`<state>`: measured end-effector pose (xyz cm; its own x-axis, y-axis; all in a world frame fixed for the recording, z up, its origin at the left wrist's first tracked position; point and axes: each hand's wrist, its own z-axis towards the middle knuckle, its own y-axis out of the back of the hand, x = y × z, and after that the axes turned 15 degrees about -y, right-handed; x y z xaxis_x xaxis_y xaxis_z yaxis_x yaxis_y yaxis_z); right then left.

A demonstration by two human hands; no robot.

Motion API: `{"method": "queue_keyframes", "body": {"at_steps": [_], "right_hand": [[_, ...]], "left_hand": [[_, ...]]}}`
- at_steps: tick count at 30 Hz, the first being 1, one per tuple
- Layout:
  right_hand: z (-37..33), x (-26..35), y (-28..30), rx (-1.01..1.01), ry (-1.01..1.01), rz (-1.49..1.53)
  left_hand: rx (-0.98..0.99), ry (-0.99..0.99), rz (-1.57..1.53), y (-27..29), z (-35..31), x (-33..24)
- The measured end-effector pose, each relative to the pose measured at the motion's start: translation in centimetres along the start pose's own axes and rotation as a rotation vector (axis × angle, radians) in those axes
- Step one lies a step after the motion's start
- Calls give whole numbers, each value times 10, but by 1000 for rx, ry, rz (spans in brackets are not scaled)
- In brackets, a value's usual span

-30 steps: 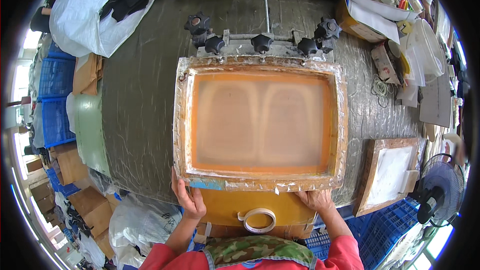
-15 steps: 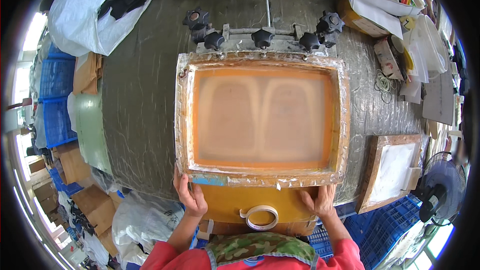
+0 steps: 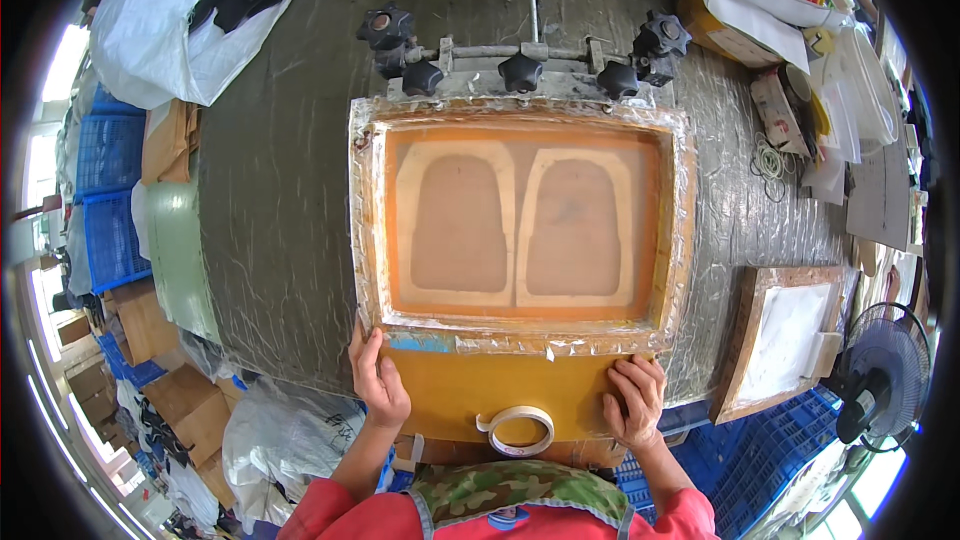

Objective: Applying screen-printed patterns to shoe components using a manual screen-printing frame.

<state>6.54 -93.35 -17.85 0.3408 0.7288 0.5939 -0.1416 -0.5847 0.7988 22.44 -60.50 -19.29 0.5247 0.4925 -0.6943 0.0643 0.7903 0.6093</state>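
Observation:
A wooden screen printing frame (image 3: pixel 680 230) with orange-edged mesh lies in front of me over an amber board (image 3: pixel 500 380). Two pale arch outlines show sharply through the mesh (image 3: pixel 460 220). My left hand (image 3: pixel 382 380) is at the frame's near left corner, fingers stretched up against it and the thumb apart. By the near right corner, my right hand (image 3: pixel 634 400) rests on the amber board, its fingers loosely bent and the tips close to the frame's edge. Between my hands, a roll of white tape (image 3: pixel 546 438) lies at the board's near edge.
Black star knobs (image 3: pixel 521 73) on a metal hinge clamp hold the frame's far side. A smaller wooden frame (image 3: pixel 740 350) lies at the right, near a fan (image 3: pixel 880 375) and blue crates (image 3: pixel 770 465). A white sack (image 3: pixel 150 30) stands at the far left.
The frame's near side has come down onto the board, and the arch outlines have turned from blurred to sharp. My right hand has come out from under the frame's edge; my left stays at its corner.

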Motion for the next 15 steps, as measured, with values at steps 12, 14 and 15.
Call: {"method": "queue_keyframes", "body": {"at_steps": [12,14,15], "right_hand": [[8,7,2,55,-9,-70],[7,8,1,52,-16,-61],[7,8,2,58,-16,-67]], "left_hand": [[3,-24,59,-3,-1,5],[12,4,41,-1,-5,5],[1,-19,42,-3,-4,6]]}}
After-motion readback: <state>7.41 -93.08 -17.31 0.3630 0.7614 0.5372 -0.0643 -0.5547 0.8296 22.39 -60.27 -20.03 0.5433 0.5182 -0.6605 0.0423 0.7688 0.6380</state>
